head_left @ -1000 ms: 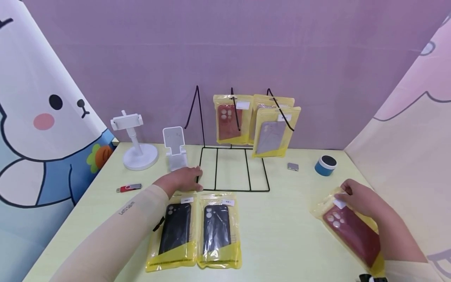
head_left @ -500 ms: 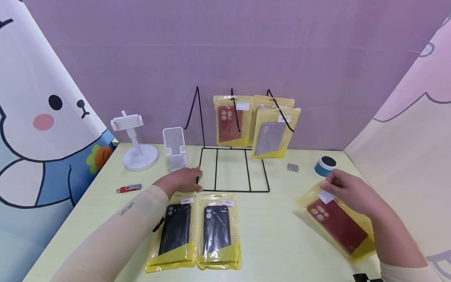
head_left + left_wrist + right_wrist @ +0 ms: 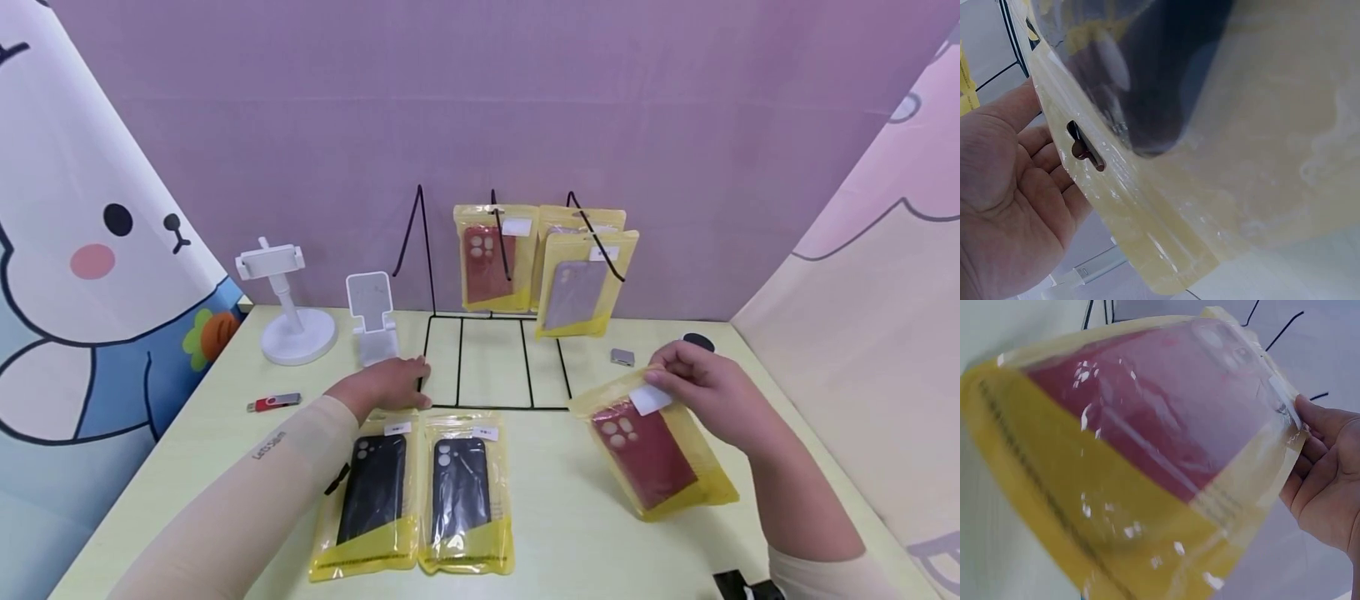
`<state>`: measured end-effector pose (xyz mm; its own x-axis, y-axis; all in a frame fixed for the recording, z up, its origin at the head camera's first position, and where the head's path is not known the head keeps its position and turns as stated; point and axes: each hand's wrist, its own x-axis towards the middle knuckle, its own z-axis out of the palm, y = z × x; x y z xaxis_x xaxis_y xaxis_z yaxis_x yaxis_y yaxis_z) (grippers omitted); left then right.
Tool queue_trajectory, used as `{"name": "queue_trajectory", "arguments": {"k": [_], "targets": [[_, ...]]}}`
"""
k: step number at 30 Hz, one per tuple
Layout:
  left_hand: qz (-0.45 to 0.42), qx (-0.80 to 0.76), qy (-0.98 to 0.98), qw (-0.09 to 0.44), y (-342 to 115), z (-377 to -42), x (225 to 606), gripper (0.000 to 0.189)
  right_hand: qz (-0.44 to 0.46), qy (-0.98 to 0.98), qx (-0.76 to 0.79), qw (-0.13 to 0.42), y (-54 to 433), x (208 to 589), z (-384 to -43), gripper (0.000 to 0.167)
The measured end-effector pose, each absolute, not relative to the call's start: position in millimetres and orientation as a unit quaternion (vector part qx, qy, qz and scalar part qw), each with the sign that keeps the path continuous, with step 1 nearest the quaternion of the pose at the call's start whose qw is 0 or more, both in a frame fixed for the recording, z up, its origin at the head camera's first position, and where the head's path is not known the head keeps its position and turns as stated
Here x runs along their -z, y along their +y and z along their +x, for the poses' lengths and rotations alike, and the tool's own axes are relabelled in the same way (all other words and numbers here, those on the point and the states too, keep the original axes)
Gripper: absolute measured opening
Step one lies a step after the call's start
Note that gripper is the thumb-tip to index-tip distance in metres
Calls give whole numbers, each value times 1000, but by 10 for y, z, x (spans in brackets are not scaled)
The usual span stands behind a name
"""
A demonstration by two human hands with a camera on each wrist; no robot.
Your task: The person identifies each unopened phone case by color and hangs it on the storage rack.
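My right hand (image 3: 701, 387) pinches the top edge of a clear-and-yellow zip pouch by its white label. Inside that pouch is a dark red phone case (image 3: 647, 454). It hangs tilted over the table's right half and fills much of the right wrist view. My left hand (image 3: 386, 385) holds the left front corner of a black wire display rack (image 3: 480, 407), thumb and fingers around the base wire. Two pouches with black phone cases, the left one (image 3: 372, 487) and the right one (image 3: 461, 487), lie flat before the rack. The left pouch partly hides my left fingers in the left wrist view.
On the rack's hooks hang pouches with a red case (image 3: 487, 262) and a lilac case (image 3: 576, 293), another behind. A round white stand (image 3: 298, 335), a folding phone stand (image 3: 371, 304) and a red USB stick (image 3: 274, 402) stand left. A grey block (image 3: 622, 357) and a dark-topped jar (image 3: 698, 342) sit right.
My right hand has carried the red-case pouch leftward and up toward the rack, now covering most of the jar. The left hand has stayed at the rack's corner.
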<state>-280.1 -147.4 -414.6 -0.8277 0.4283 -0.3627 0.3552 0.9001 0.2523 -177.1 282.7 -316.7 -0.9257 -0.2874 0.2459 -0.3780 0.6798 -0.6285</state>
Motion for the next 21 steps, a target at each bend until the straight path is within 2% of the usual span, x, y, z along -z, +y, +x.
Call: {"name": "queue_trajectory", "arguments": {"k": [8, 13, 21], "targets": [[203, -83, 953, 209, -1475, -2812, 4143, 67, 231, -874, -420, 83, 2545, 3151, -1851, 10], [200, -80, 954, 209, -1479, -2831, 4155, 69, 221, -865, -438, 105, 2329, 3110, -1915, 7], [195, -82, 954, 212, -1468, -2803, 4138, 70, 200, -844, -477, 140, 2019, 3086, -2058, 13]]}}
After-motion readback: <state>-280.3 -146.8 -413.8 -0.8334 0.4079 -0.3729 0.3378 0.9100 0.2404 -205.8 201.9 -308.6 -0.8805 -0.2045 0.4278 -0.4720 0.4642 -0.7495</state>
